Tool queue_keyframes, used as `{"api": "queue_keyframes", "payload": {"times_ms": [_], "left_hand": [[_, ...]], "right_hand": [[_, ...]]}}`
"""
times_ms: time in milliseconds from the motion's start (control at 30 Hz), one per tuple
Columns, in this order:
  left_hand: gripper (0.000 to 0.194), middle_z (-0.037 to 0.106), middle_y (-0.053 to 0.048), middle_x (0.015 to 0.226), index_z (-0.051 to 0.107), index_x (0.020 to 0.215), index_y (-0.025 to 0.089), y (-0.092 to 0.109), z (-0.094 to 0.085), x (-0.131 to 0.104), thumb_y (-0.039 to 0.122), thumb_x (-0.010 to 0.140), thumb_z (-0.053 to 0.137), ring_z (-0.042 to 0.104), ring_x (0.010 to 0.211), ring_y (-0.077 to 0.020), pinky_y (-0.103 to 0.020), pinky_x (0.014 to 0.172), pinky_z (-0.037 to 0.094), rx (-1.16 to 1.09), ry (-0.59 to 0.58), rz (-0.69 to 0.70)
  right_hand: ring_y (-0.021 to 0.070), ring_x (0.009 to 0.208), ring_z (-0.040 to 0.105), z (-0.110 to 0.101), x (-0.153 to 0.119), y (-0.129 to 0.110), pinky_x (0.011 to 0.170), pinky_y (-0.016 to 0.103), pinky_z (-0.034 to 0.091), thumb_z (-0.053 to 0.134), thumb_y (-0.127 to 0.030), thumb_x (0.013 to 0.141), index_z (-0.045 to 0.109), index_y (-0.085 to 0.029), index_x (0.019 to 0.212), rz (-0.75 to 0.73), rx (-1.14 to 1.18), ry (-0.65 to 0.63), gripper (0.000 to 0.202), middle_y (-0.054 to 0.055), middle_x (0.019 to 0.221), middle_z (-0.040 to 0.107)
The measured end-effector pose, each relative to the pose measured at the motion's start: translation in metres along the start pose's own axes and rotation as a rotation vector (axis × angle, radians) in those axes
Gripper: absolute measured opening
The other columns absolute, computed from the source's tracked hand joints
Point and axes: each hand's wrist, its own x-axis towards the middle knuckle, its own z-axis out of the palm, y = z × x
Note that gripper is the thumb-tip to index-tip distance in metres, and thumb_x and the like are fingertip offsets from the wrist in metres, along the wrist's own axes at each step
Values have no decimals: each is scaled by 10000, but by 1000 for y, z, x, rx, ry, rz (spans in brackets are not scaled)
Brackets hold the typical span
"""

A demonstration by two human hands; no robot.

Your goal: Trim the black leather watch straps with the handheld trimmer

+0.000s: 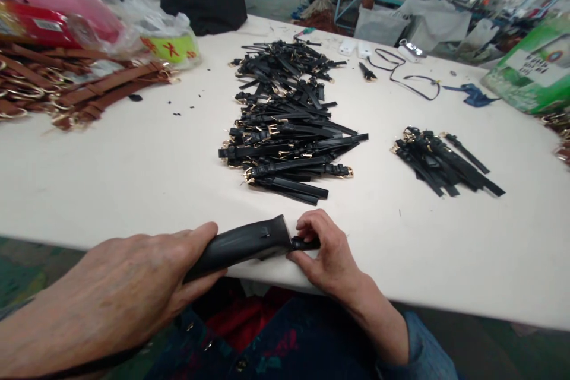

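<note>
My left hand [146,276] is closed around a black corded hand tool [244,243] shaped like a hair clipper, its wide head pointing right. Between the thumb and fingers of my right hand [327,252] is a short black strap [305,243]. The strap's left end meets the tool's head, and my fingers hide part of it. Just beyond my hands lies a large pile of black straps [289,148] with gold buckles. A smaller bunch of similar straps [445,160] rests to the right.
Brown straps with metal rings [98,89] are heaped at the left, beside plastic bags [171,41] and a black rounded bundle [202,0]. At the back right are a thin black cord [414,92], a blue scrap [474,95] and a green bag [534,65]. Small black scraps dot the white tabletop [133,184].
</note>
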Motion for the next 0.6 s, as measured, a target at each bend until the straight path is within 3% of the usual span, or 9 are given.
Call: {"api": "queue_keyframes", "payload": {"times_ms": [100, 267, 467, 600], "left_hand": [[445, 775, -72, 919, 635, 1099, 282, 10, -10, 5, 549, 880, 354, 728, 836, -348, -404, 666, 461, 138, -80, 52], [326, 766, -31, 806, 642, 1023, 298, 13, -6, 14, 484, 868, 423, 730, 753, -324, -360, 604, 419, 181, 73, 90], [353, 754, -53, 755, 638, 1000, 291, 17, 2, 21, 555, 850, 457, 717, 692, -310, -357, 581, 410, 158, 122, 92], [383, 733, -46, 728, 636, 1018, 260, 16, -2, 22, 545, 878, 422, 705, 657, -309, -355, 579, 420, 170, 155, 107]], "right_hand": [[149, 808, 517, 2, -2, -3, 715, 287, 491, 658, -52, 654, 506, -201, 982, 4, -10, 25, 391, 38, 1006, 543], [225, 1002, 508, 11, -18, -12, 881, 388, 502, 572, -45, 751, 488, -195, 1028, -28, -143, 146, 327, 80, 1035, 540], [250, 1061, 517, 15, -37, -15, 948, 440, 526, 523, -63, 856, 540, -155, 1061, -65, -289, 108, 225, 130, 1113, 566], [263, 1140, 511, 15, -47, -17, 1028, 451, 524, 512, -86, 894, 572, -111, 1218, -120, -398, 73, 330, 157, 1216, 579]]}}
